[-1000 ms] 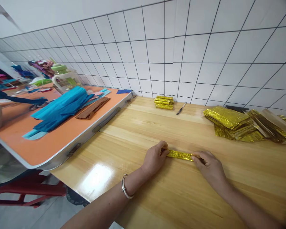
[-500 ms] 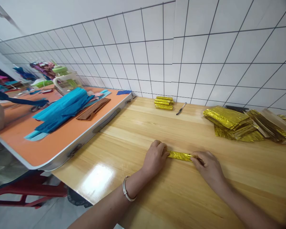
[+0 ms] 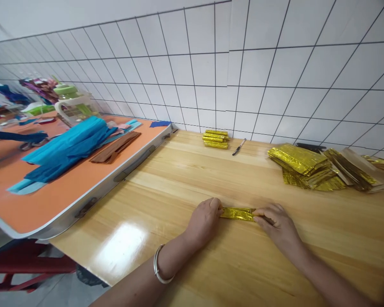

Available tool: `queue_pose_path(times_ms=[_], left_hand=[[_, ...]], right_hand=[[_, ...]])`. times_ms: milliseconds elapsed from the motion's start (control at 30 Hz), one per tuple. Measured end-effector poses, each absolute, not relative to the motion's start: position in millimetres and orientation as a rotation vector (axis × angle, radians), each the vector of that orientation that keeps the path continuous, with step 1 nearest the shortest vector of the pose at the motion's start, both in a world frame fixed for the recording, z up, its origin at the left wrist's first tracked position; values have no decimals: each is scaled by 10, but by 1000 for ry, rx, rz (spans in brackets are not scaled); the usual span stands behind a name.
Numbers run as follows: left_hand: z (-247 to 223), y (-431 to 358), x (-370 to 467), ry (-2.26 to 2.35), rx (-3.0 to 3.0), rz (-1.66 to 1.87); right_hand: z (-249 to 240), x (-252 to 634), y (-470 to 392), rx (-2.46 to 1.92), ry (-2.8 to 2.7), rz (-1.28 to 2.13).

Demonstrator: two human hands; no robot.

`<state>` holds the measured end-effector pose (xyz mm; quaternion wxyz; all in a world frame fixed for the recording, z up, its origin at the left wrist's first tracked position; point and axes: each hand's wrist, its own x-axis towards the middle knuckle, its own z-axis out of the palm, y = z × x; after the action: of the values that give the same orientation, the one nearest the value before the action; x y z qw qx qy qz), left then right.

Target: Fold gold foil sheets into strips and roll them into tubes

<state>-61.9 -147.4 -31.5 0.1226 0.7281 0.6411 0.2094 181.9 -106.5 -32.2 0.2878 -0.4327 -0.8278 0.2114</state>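
A folded strip of gold foil paper [image 3: 237, 214] lies low over the wooden table [image 3: 192, 179], stretched between my two hands. My left hand [image 3: 205, 219] grips its left end, fingers closed. At the other end my right hand [image 3: 277, 221] pinches the strip between thumb and fingers. Along the strip's top a loose fold stands slightly apart. Both ends are hidden by my fingers. Beyond my hands, near the wall, several rolled or folded gold foil pieces [image 3: 215, 139] are stacked.
A pen [image 3: 239, 147] lies beside the small gold stack. On the right is a large pile of gold foil sheets [image 3: 301, 160]. An orange folding table [image 3: 64, 198] adjoins on the left, bearing blue paper [image 3: 73, 143], brown paper [image 3: 117, 147] and a green-lidded jug [image 3: 72, 104].
My view has turned slightly right. Both hands keep hold of the gold strip, and its upper fold now stands more apart near the right hand.
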Motion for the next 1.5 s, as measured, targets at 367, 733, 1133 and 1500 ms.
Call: queue_pose_path(times_ms=[367,733,1133,1500], left_hand=[[-344,-1498,-720,1598,2299,617],[-234,-1497,-768,1476,2404,582],[-205,-1489,-802,1477,2453,608],[-200,-1491,-804,1445,2469,658]], right_hand=[[-315,1883,-961,-1338,-2123,822],[-274,1897,-982,-1135,-2339,590],[-339,1884,-1140,-1078,-2342,349],[-320,1865,-1179,-1041,-2295,444]])
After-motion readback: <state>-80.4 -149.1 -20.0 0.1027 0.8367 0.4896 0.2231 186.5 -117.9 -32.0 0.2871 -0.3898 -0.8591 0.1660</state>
